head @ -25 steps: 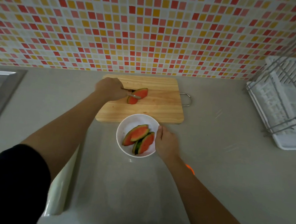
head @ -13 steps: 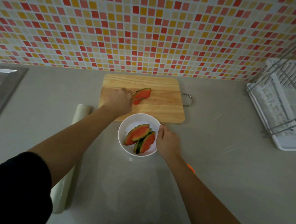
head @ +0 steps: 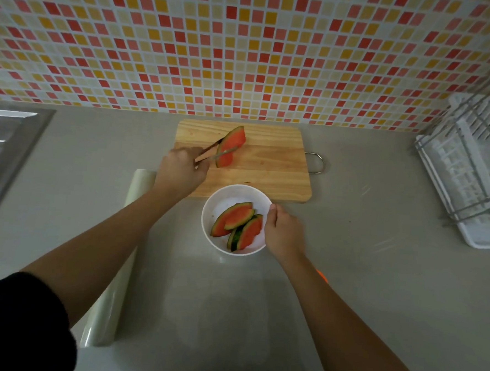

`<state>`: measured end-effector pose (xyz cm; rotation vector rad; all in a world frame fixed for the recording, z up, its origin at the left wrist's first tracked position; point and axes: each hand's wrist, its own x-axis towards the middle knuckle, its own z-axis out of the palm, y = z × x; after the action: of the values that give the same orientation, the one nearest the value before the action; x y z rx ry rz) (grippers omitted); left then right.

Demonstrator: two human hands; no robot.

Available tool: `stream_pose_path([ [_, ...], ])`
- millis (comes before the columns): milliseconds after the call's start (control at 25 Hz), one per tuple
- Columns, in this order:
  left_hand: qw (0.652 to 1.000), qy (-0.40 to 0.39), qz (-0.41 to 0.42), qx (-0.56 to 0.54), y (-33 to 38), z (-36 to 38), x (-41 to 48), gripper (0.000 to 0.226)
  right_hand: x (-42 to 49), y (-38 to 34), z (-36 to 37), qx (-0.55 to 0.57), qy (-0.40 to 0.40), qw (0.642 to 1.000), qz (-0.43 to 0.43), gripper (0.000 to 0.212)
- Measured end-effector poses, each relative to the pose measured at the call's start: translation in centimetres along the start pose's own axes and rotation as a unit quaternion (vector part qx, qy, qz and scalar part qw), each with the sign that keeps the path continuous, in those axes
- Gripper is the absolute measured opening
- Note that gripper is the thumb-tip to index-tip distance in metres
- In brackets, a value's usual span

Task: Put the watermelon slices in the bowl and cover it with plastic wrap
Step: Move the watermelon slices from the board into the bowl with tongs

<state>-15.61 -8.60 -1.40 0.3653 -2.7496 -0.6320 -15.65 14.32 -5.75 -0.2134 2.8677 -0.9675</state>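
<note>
My left hand [head: 181, 171] grips metal tongs [head: 211, 154] that are clamped on a watermelon slice [head: 231, 147], held tilted over the back of the wooden cutting board [head: 270, 169]. A white bowl [head: 223, 197] stands on the counter just in front of the board, with watermelon slices [head: 237, 218] lying inside it. My right hand [head: 283, 235] holds the bowl's right rim. A roll of plastic wrap [head: 106, 317] lies lengthwise on the counter at the left, partly hidden under my left forearm.
A steel sink [head: 8, 142] sits at the far left. A white dish rack [head: 467, 181] with wire frame stands at the right. The tiled wall runs behind the board. A small orange object [head: 322, 276] peeks out beside my right forearm.
My left hand has drawn back toward me and lifted the slice in the tongs, and it now stands more upright. My right hand stays on the bowl's rim.
</note>
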Motion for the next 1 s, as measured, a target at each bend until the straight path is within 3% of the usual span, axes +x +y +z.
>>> stream_pose_path([
  [120,0.99,-0.041,-0.058,-0.118,-0.4,-1.8,-3.7,0.019,0.0,-0.1,-0.1,-0.001,-0.001,1.0,-0.001,0.038],
  [200,0.984,-0.082,-0.066,-0.141,-0.6,-2.5,-6.9,0.017,-0.1,-0.1,-0.2,0.001,-0.005,1.0,-0.001,0.038],
  [360,0.991,-0.108,-0.014,-0.083,-0.7,-2.4,-10.7,0.028,-0.1,-0.3,-0.3,0.001,-0.02,1.0,0.003,0.04],
  [560,0.993,-0.103,0.049,0.036,0.5,-2.7,-10.0,0.023,-0.1,-0.4,-0.3,-0.015,-0.012,1.0,-0.001,0.04],
  [680,0.994,-0.074,0.069,0.03,0.4,-4.5,-9.7,0.028,-0.1,-0.4,-0.4,-0.006,-0.014,1.0,-0.002,0.04],
  [760,0.997,-0.06,0.025,-0.029,0.2,-5.7,-8.6,0.036,-0.1,-0.3,-0.4,-0.001,-0.017,1.0,0.001,0.041],
  [840,0.993,-0.052,-0.07,-0.086,-0.3,-5.4,-6.2,0.04,-0.1,-0.2,-0.4,0.001,-0.02,1.0,0.006,0.041],
  [1000,0.98,-0.056,-0.184,-0.054,-0.9,-0.8,-1.4,0.035,-0.1,-0.1,-0.3,-0.001,-0.017,1.0,0.005,0.04],
])
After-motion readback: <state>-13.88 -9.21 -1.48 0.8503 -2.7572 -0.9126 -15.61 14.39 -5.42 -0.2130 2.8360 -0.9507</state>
